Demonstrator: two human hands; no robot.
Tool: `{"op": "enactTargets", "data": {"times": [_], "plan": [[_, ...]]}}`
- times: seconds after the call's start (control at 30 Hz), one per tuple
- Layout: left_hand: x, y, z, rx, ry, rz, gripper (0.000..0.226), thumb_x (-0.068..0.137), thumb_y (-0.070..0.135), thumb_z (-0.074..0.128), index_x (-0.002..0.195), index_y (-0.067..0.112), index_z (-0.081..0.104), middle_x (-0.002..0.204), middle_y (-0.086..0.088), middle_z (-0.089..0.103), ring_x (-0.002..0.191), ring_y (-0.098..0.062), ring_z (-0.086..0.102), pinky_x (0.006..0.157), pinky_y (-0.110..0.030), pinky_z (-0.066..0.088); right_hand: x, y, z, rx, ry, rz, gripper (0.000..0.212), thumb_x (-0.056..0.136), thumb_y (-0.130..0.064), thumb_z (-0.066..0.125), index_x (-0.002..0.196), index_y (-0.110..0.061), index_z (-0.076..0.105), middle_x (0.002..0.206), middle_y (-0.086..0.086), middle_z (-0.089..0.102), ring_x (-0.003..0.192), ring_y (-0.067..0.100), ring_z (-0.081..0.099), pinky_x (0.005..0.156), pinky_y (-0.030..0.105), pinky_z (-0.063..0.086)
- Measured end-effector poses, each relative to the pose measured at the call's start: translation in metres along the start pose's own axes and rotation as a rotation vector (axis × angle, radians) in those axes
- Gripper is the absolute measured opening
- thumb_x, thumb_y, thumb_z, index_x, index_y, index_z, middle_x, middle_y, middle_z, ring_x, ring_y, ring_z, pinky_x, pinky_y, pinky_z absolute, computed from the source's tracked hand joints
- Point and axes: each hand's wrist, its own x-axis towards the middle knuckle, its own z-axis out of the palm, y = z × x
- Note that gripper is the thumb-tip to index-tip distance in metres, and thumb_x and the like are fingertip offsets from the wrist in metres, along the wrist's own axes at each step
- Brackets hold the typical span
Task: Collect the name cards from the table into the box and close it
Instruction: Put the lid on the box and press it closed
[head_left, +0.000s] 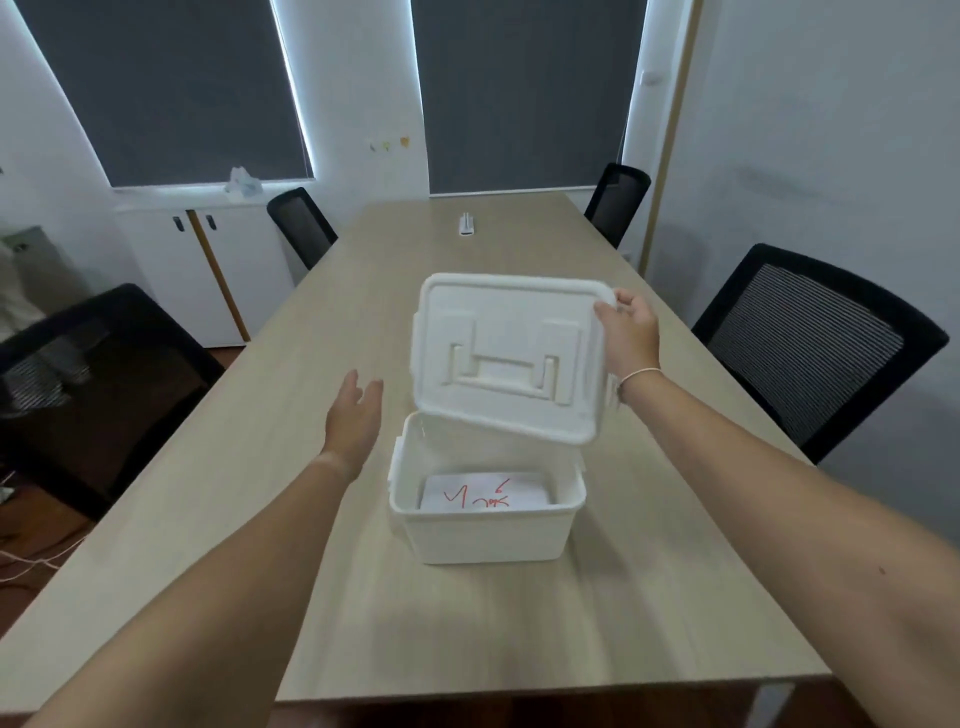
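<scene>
A white plastic box (488, 535) stands on the wooden table (322, 597) in front of me, its top uncovered. Inside lie white name cards (483, 496) with red handwriting on the top one. My right hand (628, 332) grips the right edge of the white lid (504, 358), which is held tilted above the back of the box, its underside facing me. To the left of the lid, my left hand (353, 415) hovers with fingers straight and holds nothing. It is apart from both the lid and the box.
A small white object (466, 224) lies at the far end of the table. Black mesh chairs stand at the right (810, 348), far right (615, 200), left (93, 384) and far left (301, 223). A white cabinet (208, 270) stands against the far left wall.
</scene>
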Motion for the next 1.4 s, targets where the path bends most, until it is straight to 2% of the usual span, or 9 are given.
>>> {"op": "enactTargets", "data": {"times": [0.13,0.2,0.33,0.43,0.57,0.73,0.93,1.1,1.4], "plan": [[0.0,0.003,-0.003,-0.108,-0.105,-0.113,0.025,0.095,0.029,0.041,0.114,0.02,0.056,0.112,-0.005,0.059,0.095,-0.021,0.059,0.085,-0.035,0.048,-0.002,0.022,0.009,0.023,-0.09,0.173,0.025,0.086,-0.012,0.06,0.111,-0.01,0.059,0.1,0.007,0.059,0.087,0.02,0.057,0.075,0.023,0.049],[-0.002,-0.005,-0.002,-0.098,-0.123,-0.123,0.019,0.095,0.018,0.04,0.085,0.021,0.056,0.089,-0.005,0.057,0.073,-0.017,0.054,0.064,-0.029,0.046,-0.006,0.032,0.013,-0.002,-0.088,0.215,0.025,0.085,-0.011,0.062,0.109,-0.01,0.062,0.099,0.009,0.06,0.089,0.02,0.056,0.08,0.03,0.045],[-0.003,-0.029,0.002,-0.012,-0.072,-0.151,0.025,0.096,0.019,0.038,0.076,0.012,0.05,0.073,-0.007,0.046,0.058,-0.019,0.04,0.049,-0.023,0.03,-0.012,0.057,0.008,-0.105,-0.129,0.319,0.04,0.084,-0.009,0.061,0.123,-0.004,0.058,0.117,0.014,0.064,0.101,0.024,0.06,0.092,0.035,0.047],[-0.005,-0.05,0.01,0.011,-0.1,-0.243,0.022,0.096,0.021,0.037,0.088,0.006,0.051,0.072,-0.008,0.044,0.056,-0.019,0.039,0.051,-0.025,0.029,-0.028,0.079,-0.002,-0.352,-0.195,0.344,0.052,0.085,-0.007,0.057,0.137,-0.006,0.046,0.138,0.014,0.053,0.123,0.028,0.053,0.1,0.031,0.042],[-0.005,-0.059,0.02,0.138,-0.059,-0.242,0.023,0.095,0.019,0.035,0.089,0.002,0.05,0.079,-0.014,0.048,0.06,-0.023,0.04,0.049,-0.026,0.026,-0.055,0.107,-0.01,-0.537,-0.273,0.262,0.053,0.08,0.0,0.044,0.13,-0.013,0.053,0.125,0.011,0.062,0.114,0.029,0.058,0.081,0.022,0.039],[-0.005,-0.059,0.027,0.393,-0.019,-0.271,0.041,0.093,0.018,0.036,0.109,-0.013,0.058,0.116,-0.03,0.061,0.103,-0.042,0.059,0.07,-0.033,0.04,-0.057,0.118,-0.015,-0.6,-0.324,0.259,0.052,0.085,-0.005,0.043,0.134,-0.02,0.048,0.128,0.01,0.061,0.107,0.026,0.058,0.081,0.024,0.039],[-0.009,-0.06,0.024,0.643,-0.013,-0.25,0.043,0.09,0.026,0.039,0.103,-0.007,0.064,0.114,-0.024,0.065,0.105,-0.041,0.061,0.084,-0.039,0.05,-0.054,0.119,-0.015,-0.59,-0.357,0.283,0.06,0.086,0.0,0.039,0.142,-0.022,0.04,0.139,0.004,0.052,0.123,0.024,0.052,0.09,0.024,0.039],[-0.009,-0.068,0.022,0.572,-0.044,-0.264,0.044,0.091,0.021,0.041,0.101,-0.016,0.062,0.112,-0.03,0.065,0.104,-0.043,0.062,0.082,-0.041,0.051,-0.05,0.124,-0.012,-0.555,-0.361,0.284,0.062,0.084,0.004,0.035,0.139,-0.023,0.044,0.136,0.006,0.055,0.111,0.022,0.054,0.086,0.022,0.038],[0.002,-0.071,0.023,0.557,-0.093,-0.241,0.048,0.093,0.027,0.037,0.1,-0.013,0.063,0.11,-0.03,0.065,0.103,-0.043,0.062,0.084,-0.04,0.05,-0.046,0.134,-0.009,-0.596,-0.329,0.294,0.055,0.093,-0.005,0.036,0.146,-0.016,0.034,0.151,0.004,0.04,0.137,0.024,0.04,0.111,0.028,0.031]]}}
